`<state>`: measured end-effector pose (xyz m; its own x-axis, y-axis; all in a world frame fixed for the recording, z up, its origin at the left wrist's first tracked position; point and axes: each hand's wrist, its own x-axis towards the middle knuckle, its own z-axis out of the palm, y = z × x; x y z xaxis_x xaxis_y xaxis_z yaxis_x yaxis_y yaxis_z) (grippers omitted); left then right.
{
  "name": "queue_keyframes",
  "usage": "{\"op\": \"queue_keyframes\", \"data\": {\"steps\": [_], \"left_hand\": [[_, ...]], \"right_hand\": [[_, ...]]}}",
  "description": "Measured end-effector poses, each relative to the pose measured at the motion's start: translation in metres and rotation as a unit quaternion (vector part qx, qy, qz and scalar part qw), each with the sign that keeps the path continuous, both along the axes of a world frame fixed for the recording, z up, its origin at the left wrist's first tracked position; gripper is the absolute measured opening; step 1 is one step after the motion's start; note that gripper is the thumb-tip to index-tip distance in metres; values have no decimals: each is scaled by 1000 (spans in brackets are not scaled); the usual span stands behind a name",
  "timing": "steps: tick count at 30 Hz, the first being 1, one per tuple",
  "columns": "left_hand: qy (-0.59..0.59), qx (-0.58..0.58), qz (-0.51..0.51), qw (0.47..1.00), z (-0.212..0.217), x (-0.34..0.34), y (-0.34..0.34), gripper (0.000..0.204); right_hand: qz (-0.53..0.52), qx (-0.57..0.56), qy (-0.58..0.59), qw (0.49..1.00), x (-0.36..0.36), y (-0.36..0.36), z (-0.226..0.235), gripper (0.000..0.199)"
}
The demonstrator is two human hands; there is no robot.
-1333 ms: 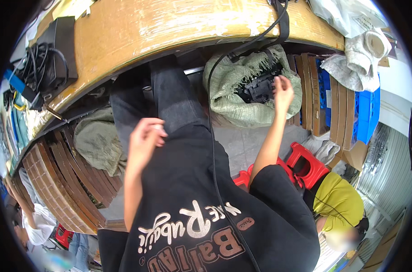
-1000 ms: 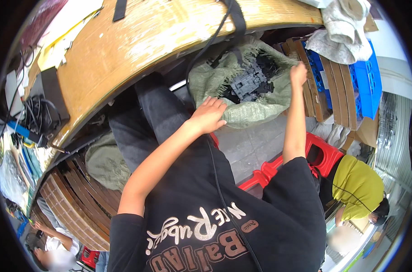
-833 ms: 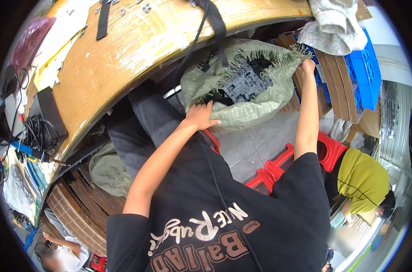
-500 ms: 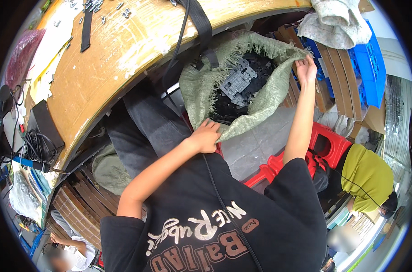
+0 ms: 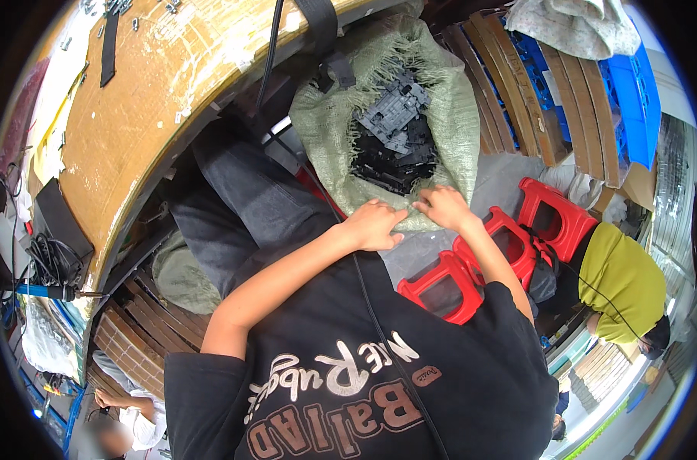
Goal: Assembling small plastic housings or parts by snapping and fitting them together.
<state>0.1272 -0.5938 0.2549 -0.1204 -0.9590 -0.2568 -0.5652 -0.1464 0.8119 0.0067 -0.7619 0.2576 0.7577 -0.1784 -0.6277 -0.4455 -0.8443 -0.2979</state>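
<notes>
A pale green woven sack (image 5: pixel 459 115) with a frayed mouth stands gaping beside the table. Grey moulded plastic parts (image 5: pixel 394 115) lie on top of black plastic parts (image 5: pixel 387 167) inside it. My left hand (image 5: pixel 373 224) is closed on the near rim of the sack, its thumb toward the right. Close beside it, my right hand (image 5: pixel 443 205) grips the same rim with bent fingers. Both hands hold folded sack cloth, and a small gap lies between them.
A curved wooden table (image 5: pixel 180 69) runs along the left, with a black strap (image 5: pixel 318 27) hanging over its edge. Red stools (image 5: pixel 448 287) stand at right. Stacked cardboard and blue trays (image 5: pixel 628 100) are beyond. A person in a yellow-green top (image 5: pixel 624 280) bends at far right.
My right hand has come from the sack's far right rim down to the near rim, next to my left hand. My left hand has shifted slightly right. The view has moved a little.
</notes>
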Motion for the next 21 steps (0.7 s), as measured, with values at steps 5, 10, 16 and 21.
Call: {"op": "queue_keyframes", "data": {"steps": [5,10,16,21], "left_hand": [[29,4,39,999,5,6,-9,39],[43,-8,48,998,10,6,-8,38],[114,27,80,990,13,10,-8,37],[158,95,81,980,16,11,-10,44]], "right_hand": [[-14,23,-9,1000,-3,-13,30,29],[17,-11,-59,998,-7,-5,41,25],[-63,88,-111,988,-12,-1,45,23],[-103,97,-59,988,-9,3,38,19]]}}
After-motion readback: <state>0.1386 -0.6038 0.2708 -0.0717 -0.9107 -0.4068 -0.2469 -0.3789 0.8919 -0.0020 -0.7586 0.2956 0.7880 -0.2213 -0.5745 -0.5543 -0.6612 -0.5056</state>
